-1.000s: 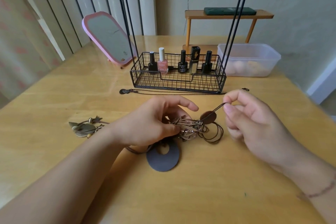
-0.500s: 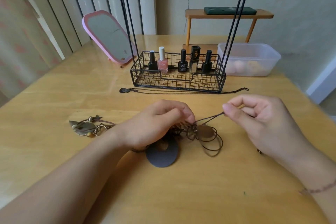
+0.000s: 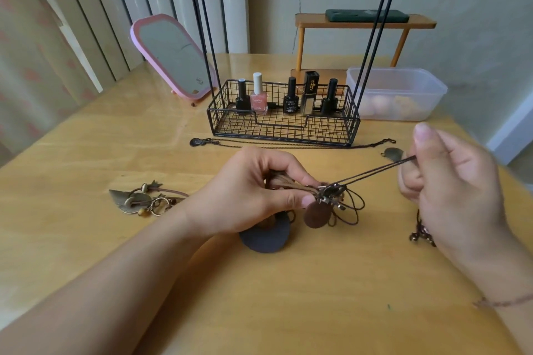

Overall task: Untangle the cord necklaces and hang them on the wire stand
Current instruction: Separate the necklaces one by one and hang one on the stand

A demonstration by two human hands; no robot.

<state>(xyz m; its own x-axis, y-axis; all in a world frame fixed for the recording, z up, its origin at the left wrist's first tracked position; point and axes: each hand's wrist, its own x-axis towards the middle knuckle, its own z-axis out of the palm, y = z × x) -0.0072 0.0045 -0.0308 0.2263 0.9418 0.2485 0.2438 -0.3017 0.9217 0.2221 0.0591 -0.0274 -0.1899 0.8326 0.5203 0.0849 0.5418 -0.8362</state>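
I am working over a glossy, smooth wooden table [image 3: 121,147]; the stand [image 3: 284,127] is showing matt black metal wire, the tub [image 3: 403,86] cloudy translucent plastic.

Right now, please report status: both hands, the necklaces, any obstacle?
Left hand grips the cord tangle. Right hand pinches a dark cord, pulled taut. Nothing hung yet; loops remain knotted around the brown disc pendant.

We see the tangle of brown cord necklaces [image 3: 326,196] bunched at centre with a round brown pendant [image 3: 317,215] hanging from it, two dark strands [image 3: 375,171] drawn taut to the right. The black wire stand [image 3: 284,127] sits farther back, nail polish bottles in its basket base.
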